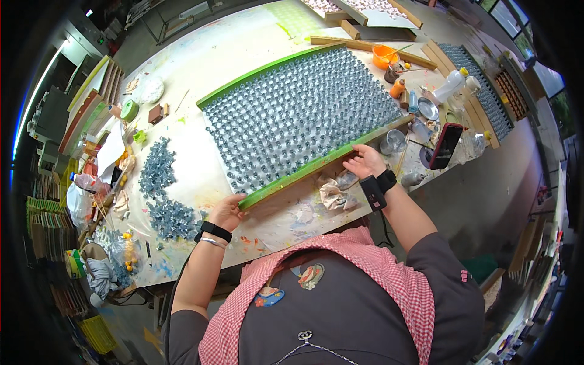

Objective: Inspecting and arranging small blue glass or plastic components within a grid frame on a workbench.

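A wide sheet covered in rows of small blue-grey flower-like pieces [298, 115] lies on the table before me. Along its near edge runs a long green wooden strip [298, 174]. My left hand [225, 215] grips the strip's left end, fingers closed. Farther right along the same strip, my right hand [367, 163] has its fingers curled on the edge, palm partly turned up. A second green strip [267, 69] borders the sheet's far side. Two loose heaps of similar blue-grey pieces [172, 219] sit left of the sheet, near my left hand.
Crumpled cloth or paper [332, 196] lies just below my right hand. At the right stand a clear plastic cup [394, 142], a phone [446, 146], an orange bowl [384, 56] and bottles. A green tape roll [129, 110] and clutter occupy the left side.
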The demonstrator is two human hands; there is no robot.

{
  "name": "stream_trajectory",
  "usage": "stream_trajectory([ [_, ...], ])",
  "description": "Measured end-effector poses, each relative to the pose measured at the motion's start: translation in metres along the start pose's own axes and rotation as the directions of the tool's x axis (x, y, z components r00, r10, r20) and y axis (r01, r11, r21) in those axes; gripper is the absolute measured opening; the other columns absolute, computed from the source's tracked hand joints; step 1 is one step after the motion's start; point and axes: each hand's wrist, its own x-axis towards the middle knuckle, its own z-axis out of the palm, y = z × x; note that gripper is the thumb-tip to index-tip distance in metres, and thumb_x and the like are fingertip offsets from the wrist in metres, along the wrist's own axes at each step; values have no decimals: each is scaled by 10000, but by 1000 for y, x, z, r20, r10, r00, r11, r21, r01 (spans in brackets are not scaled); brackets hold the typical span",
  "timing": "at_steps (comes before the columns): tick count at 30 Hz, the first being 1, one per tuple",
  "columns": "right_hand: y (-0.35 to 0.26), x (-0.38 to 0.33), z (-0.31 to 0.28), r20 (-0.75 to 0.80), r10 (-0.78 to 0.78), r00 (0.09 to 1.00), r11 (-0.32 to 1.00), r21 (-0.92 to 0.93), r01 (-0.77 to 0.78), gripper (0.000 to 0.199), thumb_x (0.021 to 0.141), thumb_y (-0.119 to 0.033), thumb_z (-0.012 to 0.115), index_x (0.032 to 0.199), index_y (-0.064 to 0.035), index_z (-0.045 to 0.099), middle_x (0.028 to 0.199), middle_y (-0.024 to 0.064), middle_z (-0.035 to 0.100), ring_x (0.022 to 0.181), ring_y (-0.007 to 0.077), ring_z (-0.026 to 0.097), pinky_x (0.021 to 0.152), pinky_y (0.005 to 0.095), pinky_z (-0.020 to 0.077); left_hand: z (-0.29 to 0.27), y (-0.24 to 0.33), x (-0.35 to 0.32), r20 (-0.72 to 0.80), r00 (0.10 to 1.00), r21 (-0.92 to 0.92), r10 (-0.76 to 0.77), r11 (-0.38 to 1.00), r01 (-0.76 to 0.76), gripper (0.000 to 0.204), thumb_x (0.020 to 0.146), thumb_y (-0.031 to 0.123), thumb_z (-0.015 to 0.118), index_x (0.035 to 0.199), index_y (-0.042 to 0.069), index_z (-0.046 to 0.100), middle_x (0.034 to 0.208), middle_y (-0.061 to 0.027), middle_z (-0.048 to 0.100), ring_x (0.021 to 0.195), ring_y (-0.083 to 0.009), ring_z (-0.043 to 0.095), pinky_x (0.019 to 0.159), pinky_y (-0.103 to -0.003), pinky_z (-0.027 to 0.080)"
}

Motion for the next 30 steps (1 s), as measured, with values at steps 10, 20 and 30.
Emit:
stream_trajectory([
  [10,12,14,4,-55,-98,994,994,-58,94,186,844,-125,532,1005,-37,498,978,111,535,922,253,522,820,422,417,6,5,-17,60,996,93,73,993,-78,131,789,7,532,918,-8,516,936,-118,555,886,-226,539,811,-417,448],
  [20,-6,-11,27,107,35,994,986,156,-51,163,835,-98,560,962,-15,502,951,111,542,883,249,536,879,421,419,8,13,-31,163,974,96,156,980,-174,162,822,17,495,981,-15,488,966,-123,549,906,-234,542,803,-376,463],
  [30,-1,-36,49,271,30,962,973,212,-90,130,730,-18,647,811,-81,567,804,34,585,793,178,555,829,333,445,-3,22,-48,260,918,147,299,928,-343,182,813,40,505,971,-23,441,982,-160,546,918,-250,564,842,-391,460],
])
